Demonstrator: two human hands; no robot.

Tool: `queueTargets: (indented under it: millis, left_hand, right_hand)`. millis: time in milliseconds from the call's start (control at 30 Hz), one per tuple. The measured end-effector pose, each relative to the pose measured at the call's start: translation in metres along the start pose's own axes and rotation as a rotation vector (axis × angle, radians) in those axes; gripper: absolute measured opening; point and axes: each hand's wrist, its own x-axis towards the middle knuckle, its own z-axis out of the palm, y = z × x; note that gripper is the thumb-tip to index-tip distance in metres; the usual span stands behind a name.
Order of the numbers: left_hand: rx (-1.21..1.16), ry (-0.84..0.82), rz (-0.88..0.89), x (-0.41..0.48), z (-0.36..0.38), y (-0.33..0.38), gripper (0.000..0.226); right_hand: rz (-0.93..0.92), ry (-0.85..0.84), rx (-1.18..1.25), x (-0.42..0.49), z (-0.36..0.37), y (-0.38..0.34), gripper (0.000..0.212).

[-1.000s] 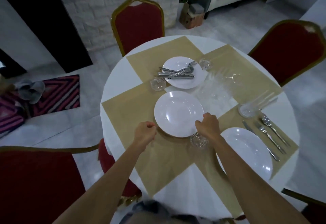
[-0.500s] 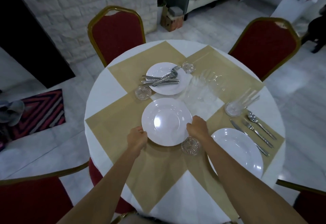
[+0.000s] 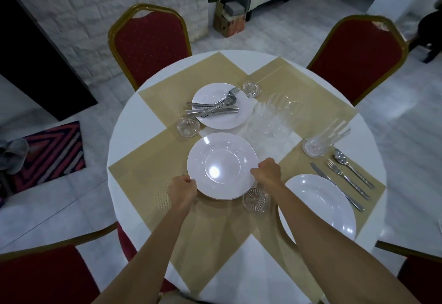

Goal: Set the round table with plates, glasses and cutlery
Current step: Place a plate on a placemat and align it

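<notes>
A white deep plate (image 3: pixel 222 165) sits at the middle of the round table (image 3: pixel 134 121), on top of another plate. My left hand (image 3: pixel 183 190) grips its near-left rim and my right hand (image 3: pixel 267 172) grips its right rim. A small ribbed glass (image 3: pixel 254 200) stands just under my right wrist. A second plate (image 3: pixel 318 205) lies at the right place setting with a knife (image 3: pixel 334 188), fork (image 3: pixel 346 179) and spoon (image 3: pixel 351 167) beside it and a tall glass (image 3: pixel 323 139) above. A far plate (image 3: pixel 220 106) carries a pile of cutlery (image 3: pixel 212 107).
Gold placemats (image 3: pixel 143 167) cross the white tabletop. Clear tall glasses (image 3: pixel 270 119) cluster behind the centre plate, and small glasses (image 3: pixel 188 127) (image 3: pixel 252 89) flank the far plate. Red chairs (image 3: pixel 148 42) (image 3: pixel 358 57) (image 3: pixel 45 277) ring the table.
Both hands have closed in on the centre plate's rim and now grip it. The view has shifted a little to the right.
</notes>
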Motion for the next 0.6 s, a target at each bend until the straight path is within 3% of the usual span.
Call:
queueTargets:
  millis: [233, 467, 600]
  left_hand:
    - [0.031, 0.033, 0.077, -0.024, -0.013, 0.017, 0.02]
    - [-0.05, 0.044, 0.065, -0.038, -0.024, 0.016, 0.028]
    - [-0.147, 0.033, 0.052, -0.048, -0.034, 0.011, 0.025]
  right_hand:
    - [0.013, -0.005, 0.049, -0.01, -0.011, -0.005, 0.015]
    - [-0.011, 0.028, 0.063, -0.032, -0.017, -0.006, 0.034]
    - [-0.048, 0.051, 0.07, -0.049, -0.019, -0.005, 0.021]
